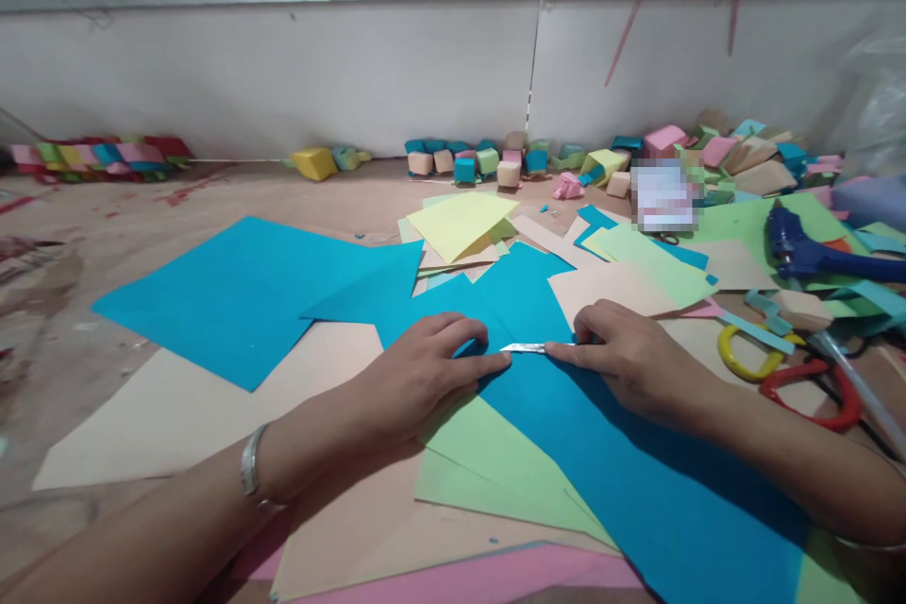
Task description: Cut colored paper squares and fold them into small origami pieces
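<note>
Knife blade [528, 348] lay on blue paper [601, 434], its handle mostly hidden in the clasped right hand [629, 354]. The left hand [417, 373] pressed beside the tip, thumb concealed; whether it pinched anything could not be told. Rightward, the edge cropped a blue glue gun [791, 243]; pixelation made a white card [663, 193] unreadable.

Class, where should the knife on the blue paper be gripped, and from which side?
The knife is probably best gripped at its rear end, from the right, where the right hand holds it: its slim metal front points left, the slanted tip close to a finger of the left hand.
</note>
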Demonstrator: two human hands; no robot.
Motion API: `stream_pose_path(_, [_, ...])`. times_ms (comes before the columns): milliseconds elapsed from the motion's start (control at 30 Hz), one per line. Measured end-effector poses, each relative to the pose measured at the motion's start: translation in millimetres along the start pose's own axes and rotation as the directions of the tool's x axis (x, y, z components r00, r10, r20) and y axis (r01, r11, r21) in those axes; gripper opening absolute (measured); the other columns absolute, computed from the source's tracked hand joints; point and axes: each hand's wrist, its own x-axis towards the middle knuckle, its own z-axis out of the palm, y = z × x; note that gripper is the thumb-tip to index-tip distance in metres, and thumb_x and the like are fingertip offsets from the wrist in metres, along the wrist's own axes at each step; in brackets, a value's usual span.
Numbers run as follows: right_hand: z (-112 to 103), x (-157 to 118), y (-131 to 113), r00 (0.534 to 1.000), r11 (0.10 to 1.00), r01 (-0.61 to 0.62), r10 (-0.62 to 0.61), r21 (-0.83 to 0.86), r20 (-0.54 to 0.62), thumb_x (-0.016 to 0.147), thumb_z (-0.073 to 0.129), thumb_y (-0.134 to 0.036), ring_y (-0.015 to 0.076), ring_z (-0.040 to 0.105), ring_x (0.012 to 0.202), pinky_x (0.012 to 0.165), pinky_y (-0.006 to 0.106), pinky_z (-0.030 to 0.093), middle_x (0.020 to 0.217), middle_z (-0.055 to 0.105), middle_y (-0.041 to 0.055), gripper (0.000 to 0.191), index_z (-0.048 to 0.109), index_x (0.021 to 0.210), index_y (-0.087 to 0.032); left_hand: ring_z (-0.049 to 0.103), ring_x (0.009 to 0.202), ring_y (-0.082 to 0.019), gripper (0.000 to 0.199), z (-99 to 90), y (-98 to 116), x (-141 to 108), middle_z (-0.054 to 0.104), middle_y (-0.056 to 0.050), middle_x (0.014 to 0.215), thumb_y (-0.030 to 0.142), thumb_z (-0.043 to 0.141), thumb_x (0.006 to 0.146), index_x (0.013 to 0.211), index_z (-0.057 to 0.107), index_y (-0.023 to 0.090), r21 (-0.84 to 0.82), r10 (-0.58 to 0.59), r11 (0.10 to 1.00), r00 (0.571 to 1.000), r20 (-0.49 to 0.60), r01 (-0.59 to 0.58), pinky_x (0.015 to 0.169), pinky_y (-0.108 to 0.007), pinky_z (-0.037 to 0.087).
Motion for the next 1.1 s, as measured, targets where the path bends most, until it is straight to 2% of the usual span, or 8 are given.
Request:
stream_pose_path(133, [0,3,-3,1.0,1.0,-0.01,0.01,-0.01,-0.003,0.101,0.039,-0.023,0.0187,0.045,0.075,0.065,0.031,0.034,0.084,0.054,0.0084,0.036,0.068,0.123,-0.027,0.052,0.108,-0.027,0.038,0.3,-1,0,0.055,-0.012,0.122,0.024,0.043,0.099,0.135,0.053,0.027,-0.011,0.022,1.0,1.0,-0.016,-0.022,0.087,-0.04,0.044])
stream_pose_path(267, [-2,4,-7,1.0,1.0,-0.011,0.012,-0.02,0.007,0.101,0.039,-0.026,0.0182,0.044,0.074,0.064,0.03,0.033,0.082,0.054,0.0079,0.035,0.069,0.12,-0.026,0.051,0.108,-0.027,0.04,1.6,-1,0,0.055,-0.012,0.123,0.025,0.048,0.097,0.136,0.052,0.028,-0.016,0.005,1.0,1.0,-0.015,-0.005,0.085,-0.038,0.045])
stream_pose_path(567, [-1,4,-10,0.999,0.999,-0.035,0.034,-0.009,-0.005,0.101,0.039,-0.022,0.0188,0.047,0.075,0.065,0.03,0.036,0.084,0.055,0.0088,0.037,0.069,0.121,-0.027,0.052,0.103,-0.024,0.038,3.1,-1,0,0.053,-0.011,0.122,0.025,0.042,0.101,0.136,0.052,0.031,-0.023,-0.012,1.0,1.0,-0.019,0.011,0.083,-0.037,0.043])
stream_pose_path(667, [0,4,-8,0.999,0.999,-0.048,0.048,-0.02,-0.022,0.101,0.038,-0.021,0.0191,0.047,0.077,0.066,0.03,0.036,0.085,0.055,0.0095,0.037,0.07,0.119,-0.027,0.051,0.106,-0.026,0.042,4.2,-2,-1,0.052,-0.01,0.125,0.028,0.049,0.098,0.139,0.049,0.035,-0.014,-0.016,1.0,1.0,-0.008,0.016,0.085,-0.038,0.043])
stream_pose_path(767, [-1,3,-5,0.999,0.999,-0.033,0.033,-0.002,-0.033,0.1,0.039,-0.022,0.0188,0.048,0.077,0.067,0.03,0.037,0.085,0.055,0.0095,0.037,0.07,0.119,-0.028,0.051,0.109,-0.028,0.045,5.9,-3,-1,0.052,-0.01,0.125,0.03,0.055,0.095,0.139,0.049,0.035,-0.004,-0.005,1.0,1.0,-0.016,0.005,0.088,-0.039,0.042])
stream_pose_path(933, [-1,2,0,1.0,0.999,0.003,-0.002,0.043,-0.027,0.1,0.04,-0.022,0.0182,0.047,0.075,0.066,0.03,0.038,0.083,0.054,0.0083,0.036,0.071,0.118,-0.029,0.05,0.109,-0.027,0.041,8.2,-5,-1,0.052,-0.011,0.125,0.027,0.043,0.099,0.139,0.048,0.034,-0.016,-0.001,1.0,1.0,-0.03,0.001,0.09,-0.041,0.04])
stream_pose_path(1100, [-3,3,3,0.999,1.0,-0.007,0.007,0.018,-0.036,0.1,0.04,-0.02,0.0192,0.047,0.075,0.064,0.03,0.036,0.082,0.055,0.0092,0.037,0.072,0.116,-0.027,0.049,0.114,-0.029,0.044,6.2,-4,-1,0.051,-0.012,0.125,0.026,0.048,0.097,0.141,0.047,0.033,-0.032,0.012,0.999,1.0,-0.013,-0.012,0.092,-0.043,0.039])
